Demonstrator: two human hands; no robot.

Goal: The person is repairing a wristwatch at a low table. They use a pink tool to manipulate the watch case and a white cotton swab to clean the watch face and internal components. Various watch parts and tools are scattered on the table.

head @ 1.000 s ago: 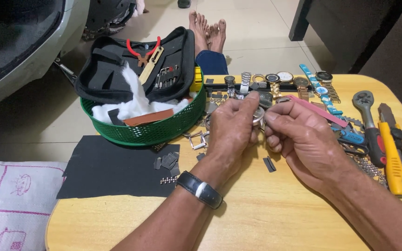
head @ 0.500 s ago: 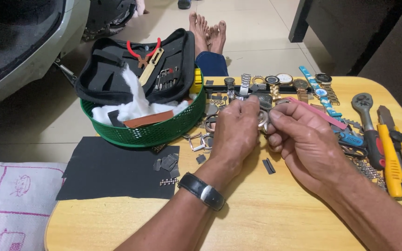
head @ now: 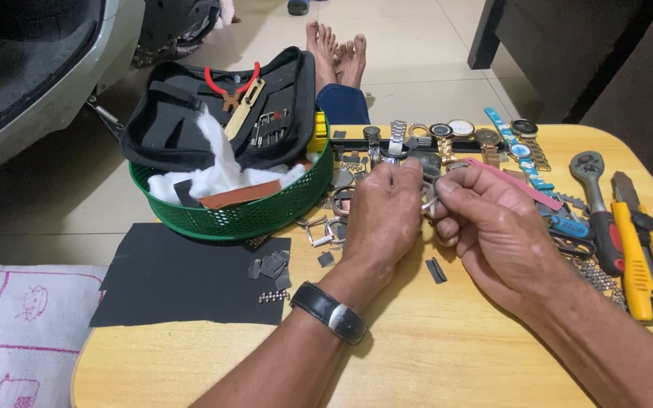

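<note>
Both hands have crept a little toward 12 o'clock since the half-second-ago frame, nearer the row of watches; grip looks the same.

Head view, the only one I have:
- left hand (head: 382,205): fingers curled shut, pinching a small metal watch part (head: 426,202) at its 3 o'clock side. A black wristwatch (head: 329,312) sits on that wrist.
- right hand (head: 491,223): also closed down, thumb and forefinger on the same part from the other side. Fingertips of both hands are nearly touching.
- part is lifted off the table, held between the hands near table centre, just short of the watch row (head: 459,134) at 12 o'clock. It's mostly hidden by fingers, so I can't tell whether it's a link, clasp or band end.
- loose bits on the wooden table (head: 432,355): buckles and a ring (head: 328,224) at 9 o'clock of the left hand, dark scraps (head: 270,266) on the black mat (head: 183,276) at 8 o'clock, one dark sliver (head: 435,270) at 6 o'clock.
- green basket (head: 243,217) with open tool case at 10 o'clock; yellow utility knife (head: 642,261) and ratchet (head: 597,198) at 3 o'clock, neither being touched.

My read on progress: mid-job. Fitting is done by fingers only, with several loose pieces unplaced, so a fair amount looks left.
</note>
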